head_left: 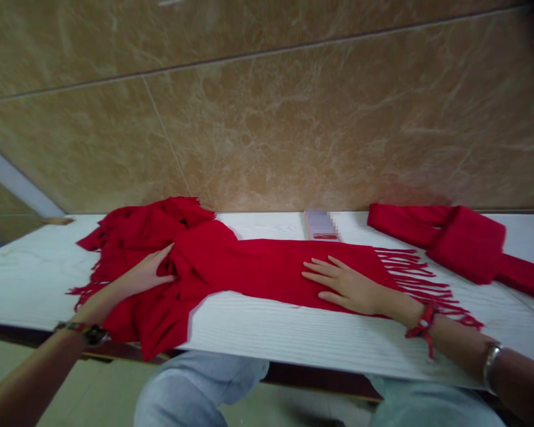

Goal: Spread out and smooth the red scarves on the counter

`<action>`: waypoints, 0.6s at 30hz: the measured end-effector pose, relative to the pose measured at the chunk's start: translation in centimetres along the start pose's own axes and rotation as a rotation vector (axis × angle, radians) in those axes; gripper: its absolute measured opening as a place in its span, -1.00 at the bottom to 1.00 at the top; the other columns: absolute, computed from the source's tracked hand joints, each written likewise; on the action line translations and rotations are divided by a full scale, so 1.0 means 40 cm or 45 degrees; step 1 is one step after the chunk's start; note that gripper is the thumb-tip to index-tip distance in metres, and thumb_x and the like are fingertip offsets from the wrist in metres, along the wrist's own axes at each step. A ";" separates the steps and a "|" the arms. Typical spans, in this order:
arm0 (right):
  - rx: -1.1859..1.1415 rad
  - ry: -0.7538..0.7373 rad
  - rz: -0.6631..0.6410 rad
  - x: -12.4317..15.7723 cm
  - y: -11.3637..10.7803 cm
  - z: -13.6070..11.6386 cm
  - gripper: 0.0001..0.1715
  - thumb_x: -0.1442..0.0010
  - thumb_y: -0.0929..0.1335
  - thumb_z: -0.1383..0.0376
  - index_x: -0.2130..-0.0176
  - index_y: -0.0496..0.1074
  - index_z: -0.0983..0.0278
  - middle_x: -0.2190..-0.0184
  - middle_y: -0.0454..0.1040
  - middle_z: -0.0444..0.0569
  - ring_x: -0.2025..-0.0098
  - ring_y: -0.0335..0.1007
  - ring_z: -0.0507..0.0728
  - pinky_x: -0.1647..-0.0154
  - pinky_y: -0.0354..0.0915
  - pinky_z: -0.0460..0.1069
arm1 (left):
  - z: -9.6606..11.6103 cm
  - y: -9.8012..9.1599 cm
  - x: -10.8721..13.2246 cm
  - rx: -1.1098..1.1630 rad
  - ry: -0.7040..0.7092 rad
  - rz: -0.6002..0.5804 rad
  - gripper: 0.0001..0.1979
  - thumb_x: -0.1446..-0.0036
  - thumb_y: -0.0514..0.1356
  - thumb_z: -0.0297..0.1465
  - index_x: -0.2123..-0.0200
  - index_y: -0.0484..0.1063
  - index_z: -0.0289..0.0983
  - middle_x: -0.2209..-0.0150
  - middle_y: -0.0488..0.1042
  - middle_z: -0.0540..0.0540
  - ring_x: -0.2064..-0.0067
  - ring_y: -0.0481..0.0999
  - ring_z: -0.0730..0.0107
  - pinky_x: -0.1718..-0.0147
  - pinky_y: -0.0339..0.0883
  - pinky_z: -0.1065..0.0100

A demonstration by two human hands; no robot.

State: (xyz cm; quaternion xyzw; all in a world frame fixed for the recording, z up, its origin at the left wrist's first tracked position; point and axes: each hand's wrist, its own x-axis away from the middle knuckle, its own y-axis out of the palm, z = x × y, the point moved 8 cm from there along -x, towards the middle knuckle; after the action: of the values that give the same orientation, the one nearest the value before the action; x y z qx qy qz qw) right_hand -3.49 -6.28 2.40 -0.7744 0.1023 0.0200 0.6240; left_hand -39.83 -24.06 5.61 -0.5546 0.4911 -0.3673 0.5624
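Observation:
A red fringed scarf [258, 267] lies stretched across a white table [293, 338]. Its right end is flat with tassels, while its left end is bunched up and partly hangs over the front edge. My left hand [149, 273] rests on the bunched part, fingers out and touching the cloth. My right hand [349, 284] lies flat on the smooth right part, fingers spread, just left of the tassels. Neither hand grips anything.
A second red scarf [454, 240], folded and wrapped, lies at the back right of the table. A small blurred card or box [321, 225] stands against the brown marble wall [293, 118]. My knees in grey trousers [196, 391] show below the table's front edge.

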 end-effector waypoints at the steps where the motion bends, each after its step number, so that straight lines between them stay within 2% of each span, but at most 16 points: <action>1: -0.018 -0.009 -0.035 0.000 0.011 -0.003 -0.46 -0.21 0.15 0.10 -0.17 0.03 0.05 -0.19 0.07 -0.08 -0.23 -0.14 0.18 -0.20 -0.19 0.25 | -0.005 -0.006 -0.003 0.011 -0.003 -0.015 -0.33 -0.02 -0.03 -0.20 -0.13 0.00 -0.50 -0.10 0.22 -0.27 -0.04 0.30 0.26 0.02 0.17 0.38; 3: -0.027 0.001 -0.061 0.006 0.020 0.005 -0.47 -0.22 0.14 0.11 -0.18 0.02 0.03 -0.20 0.05 -0.09 -0.23 -0.14 0.16 -0.21 -0.20 0.24 | -0.019 -0.041 -0.014 -0.017 0.015 -0.040 -0.45 -0.05 -0.09 -0.31 -0.10 0.06 -0.48 -0.07 0.27 -0.24 -0.03 0.31 0.26 -0.01 0.13 0.34; 7: -0.002 -0.001 -0.119 0.023 0.024 0.024 -0.45 -0.23 0.13 0.11 -0.19 -0.05 0.01 -0.21 -0.01 -0.13 -0.24 -0.17 0.14 -0.22 -0.22 0.22 | -0.084 -0.203 -0.036 -0.254 0.038 0.108 -0.55 -0.03 -0.16 -0.51 0.00 0.22 -0.42 0.04 0.34 -0.16 -0.03 0.24 0.30 -0.03 0.08 0.30; 9: 0.003 -0.002 -0.133 0.027 0.025 0.026 -0.45 -0.23 0.12 0.12 -0.19 -0.05 0.01 -0.21 -0.01 -0.13 -0.24 -0.18 0.14 -0.22 -0.22 0.22 | -0.141 -0.299 -0.038 -0.412 -0.127 0.304 -0.57 -0.06 -0.18 -0.53 0.01 0.21 -0.42 0.07 0.32 -0.15 -0.03 0.21 0.29 -0.01 0.09 0.28; 10: 0.002 -0.001 -0.127 0.028 0.024 0.027 -0.45 -0.23 0.12 0.12 -0.19 -0.05 0.01 -0.21 0.00 -0.13 -0.24 -0.17 0.14 -0.22 -0.22 0.23 | -0.164 -0.331 -0.037 -0.482 -0.219 0.372 -0.57 -0.07 -0.18 -0.53 -0.01 0.19 -0.42 0.07 0.32 -0.14 -0.04 0.19 0.26 0.00 0.10 0.26; 11: 0.002 -0.001 -0.116 0.028 0.023 0.026 -0.45 -0.23 0.13 0.12 -0.19 -0.04 0.02 -0.21 0.01 -0.12 -0.24 -0.17 0.14 -0.22 -0.21 0.23 | -0.181 -0.344 -0.038 -0.533 -0.289 0.375 -0.59 -0.09 -0.18 -0.53 -0.02 0.18 -0.43 0.08 0.31 -0.14 -0.04 0.18 0.24 0.02 0.11 0.25; 12: 0.003 -0.001 -0.106 0.028 0.022 0.026 -0.45 -0.23 0.13 0.11 -0.19 -0.03 0.02 -0.21 0.01 -0.12 -0.24 -0.17 0.15 -0.22 -0.21 0.23 | -0.191 -0.339 -0.040 -0.560 -0.332 0.318 -0.60 -0.11 -0.18 -0.53 -0.01 0.19 -0.43 0.08 0.32 -0.14 -0.03 0.19 0.23 0.05 0.13 0.25; 14: 0.012 0.007 -0.097 0.027 0.022 0.026 -0.45 -0.23 0.13 0.11 -0.19 -0.03 0.03 -0.21 0.00 -0.11 -0.24 -0.16 0.15 -0.21 -0.21 0.23 | -0.185 -0.291 -0.043 -0.552 -0.346 0.107 -0.64 -0.13 -0.17 -0.55 0.07 0.28 -0.43 0.12 0.36 -0.16 0.02 0.27 0.24 0.11 0.18 0.25; 16: 0.029 0.027 -0.113 0.026 0.024 0.028 -0.45 -0.23 0.12 0.10 -0.19 -0.04 0.03 -0.21 -0.01 -0.11 -0.24 -0.18 0.14 -0.21 -0.20 0.23 | -0.153 -0.246 -0.035 -0.530 -0.374 -0.036 -0.66 -0.13 -0.17 -0.57 0.20 0.36 -0.46 0.19 0.41 -0.24 0.09 0.34 0.15 0.17 0.22 0.15; 18: 0.047 0.046 -0.134 0.026 0.025 0.029 -0.44 -0.23 0.11 0.09 -0.20 -0.04 0.04 -0.22 -0.02 -0.11 -0.24 -0.19 0.14 -0.21 -0.19 0.23 | -0.096 -0.240 -0.025 -0.556 -0.466 -0.009 -0.65 -0.12 -0.18 -0.58 0.29 0.38 -0.55 0.25 0.41 -0.37 0.09 0.32 -0.07 0.23 0.19 -0.05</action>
State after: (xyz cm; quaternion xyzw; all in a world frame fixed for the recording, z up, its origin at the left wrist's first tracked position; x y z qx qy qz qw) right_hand -2.55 -5.51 1.02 -0.7674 0.0731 -0.0287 0.6364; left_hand -42.52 -25.21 15.57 -0.7215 0.4470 -0.1483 0.5077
